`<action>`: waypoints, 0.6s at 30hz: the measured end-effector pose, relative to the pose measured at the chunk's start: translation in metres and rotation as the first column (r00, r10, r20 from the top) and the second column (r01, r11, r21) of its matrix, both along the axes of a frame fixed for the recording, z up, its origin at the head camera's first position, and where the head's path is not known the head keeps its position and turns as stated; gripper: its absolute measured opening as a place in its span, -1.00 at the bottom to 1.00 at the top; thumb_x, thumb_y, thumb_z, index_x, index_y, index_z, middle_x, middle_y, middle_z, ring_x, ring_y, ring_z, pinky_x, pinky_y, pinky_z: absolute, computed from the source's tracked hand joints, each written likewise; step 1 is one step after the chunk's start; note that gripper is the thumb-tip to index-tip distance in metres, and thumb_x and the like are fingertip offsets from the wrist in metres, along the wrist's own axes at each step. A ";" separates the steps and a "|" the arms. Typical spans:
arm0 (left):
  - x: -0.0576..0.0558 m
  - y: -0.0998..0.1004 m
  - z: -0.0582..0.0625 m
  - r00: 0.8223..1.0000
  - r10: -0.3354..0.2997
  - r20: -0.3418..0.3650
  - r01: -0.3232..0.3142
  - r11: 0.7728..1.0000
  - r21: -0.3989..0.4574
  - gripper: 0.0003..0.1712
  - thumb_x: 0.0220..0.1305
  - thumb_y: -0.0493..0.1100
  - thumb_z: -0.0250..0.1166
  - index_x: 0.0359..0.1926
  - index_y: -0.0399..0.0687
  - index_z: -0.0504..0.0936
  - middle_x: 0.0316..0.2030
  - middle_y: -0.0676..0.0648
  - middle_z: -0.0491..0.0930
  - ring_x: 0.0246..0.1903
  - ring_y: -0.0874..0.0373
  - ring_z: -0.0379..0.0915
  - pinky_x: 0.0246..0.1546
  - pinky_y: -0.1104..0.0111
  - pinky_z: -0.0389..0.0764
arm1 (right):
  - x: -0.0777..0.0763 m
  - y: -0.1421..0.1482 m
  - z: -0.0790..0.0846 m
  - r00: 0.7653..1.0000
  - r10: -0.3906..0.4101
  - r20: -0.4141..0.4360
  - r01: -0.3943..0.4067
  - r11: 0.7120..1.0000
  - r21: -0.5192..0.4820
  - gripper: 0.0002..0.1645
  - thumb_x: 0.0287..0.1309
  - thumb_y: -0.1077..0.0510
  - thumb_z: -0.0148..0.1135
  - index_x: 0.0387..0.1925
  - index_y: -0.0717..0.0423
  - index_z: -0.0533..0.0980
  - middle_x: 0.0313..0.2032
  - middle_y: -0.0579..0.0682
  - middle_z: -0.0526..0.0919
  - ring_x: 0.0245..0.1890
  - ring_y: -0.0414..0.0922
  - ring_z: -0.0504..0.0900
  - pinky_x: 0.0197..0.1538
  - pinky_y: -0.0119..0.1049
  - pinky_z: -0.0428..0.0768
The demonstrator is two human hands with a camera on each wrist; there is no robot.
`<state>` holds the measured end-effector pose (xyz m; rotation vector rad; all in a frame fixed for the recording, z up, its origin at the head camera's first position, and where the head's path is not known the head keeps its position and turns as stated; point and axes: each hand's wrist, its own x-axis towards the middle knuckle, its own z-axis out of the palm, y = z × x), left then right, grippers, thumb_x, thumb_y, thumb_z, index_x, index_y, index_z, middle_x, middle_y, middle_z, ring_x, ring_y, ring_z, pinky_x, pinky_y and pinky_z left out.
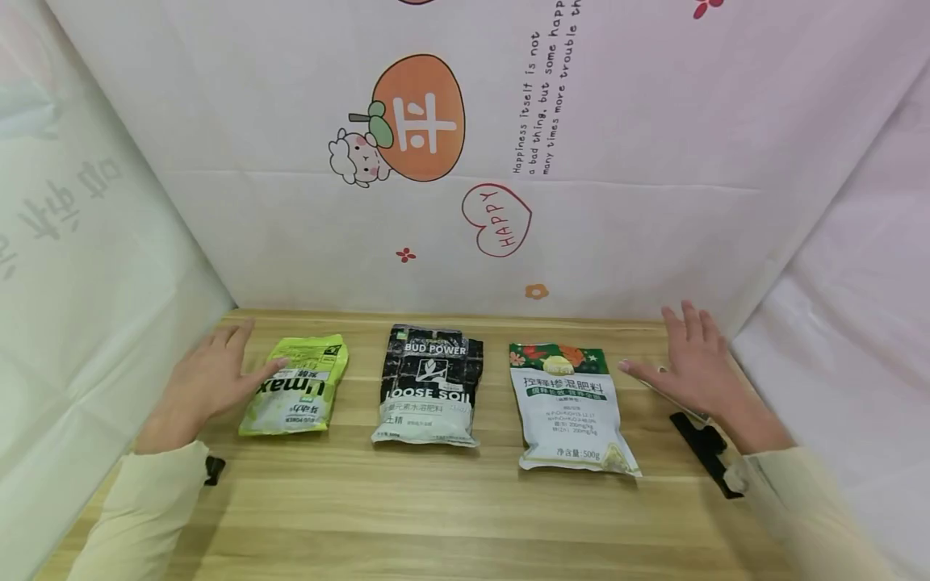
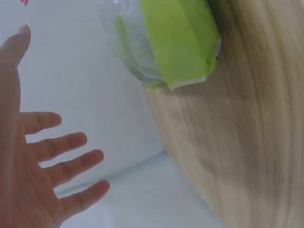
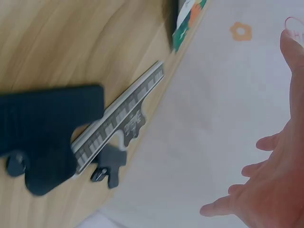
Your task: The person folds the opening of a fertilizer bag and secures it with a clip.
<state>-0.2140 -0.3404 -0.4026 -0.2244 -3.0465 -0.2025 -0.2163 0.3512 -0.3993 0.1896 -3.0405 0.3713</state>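
My left hand (image 1: pixel 207 383) hovers at the left with fingers spread, holding nothing. Its thumb overlaps a lime-green and white bag (image 1: pixel 298 395) in the head view, while the left wrist view shows a gap between hand and bag (image 2: pixel 183 42). On the right, my right hand (image 1: pixel 697 375) is also raised and spread, with nothing in it. Beneath it lie a large black clip (image 3: pixel 52 128), a grey patterned clip (image 3: pixel 118 118) and a smaller black clip (image 3: pixel 111 164). A white and green fertilizer bag (image 1: pixel 570 411) lies to its left.
A black and white bag (image 1: pixel 429 387) marked Loose Soil lies mid-table between the other two bags. The wooden table (image 1: pixel 436 516) meets a white printed sheet (image 1: pixel 617 161) at its back edge, and white sheets hang at both sides. A small black item (image 1: pixel 214 470) shows by the left cuff.
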 end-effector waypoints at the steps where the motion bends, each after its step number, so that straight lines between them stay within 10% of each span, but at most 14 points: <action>1: 0.000 0.000 0.000 1.000 0.001 -0.001 -0.001 1.000 0.003 0.21 0.46 0.53 0.00 0.59 -0.44 0.05 0.47 -0.67 0.13 0.41 -0.66 0.10 0.37 -0.49 0.29 | 0.001 -0.003 0.001 1.000 0.006 -0.006 -0.006 1.000 -0.006 0.50 0.26 -0.58 0.17 0.66 0.28 -0.35 0.63 0.41 -0.56 0.58 0.61 -0.43 0.41 0.77 -0.19; 18: 0.009 -0.003 0.001 0.999 0.036 0.035 -0.041 0.985 0.165 0.03 0.51 0.45 0.04 0.38 -0.50 0.30 0.29 -0.60 0.36 0.10 -0.52 0.48 -0.10 -0.32 0.63 | 0.013 -0.054 0.013 0.996 0.079 -0.032 -0.083 0.990 -0.114 0.40 0.25 -0.47 0.30 0.65 0.32 -0.14 0.61 0.50 -0.12 0.55 0.59 -0.12 0.40 0.68 0.14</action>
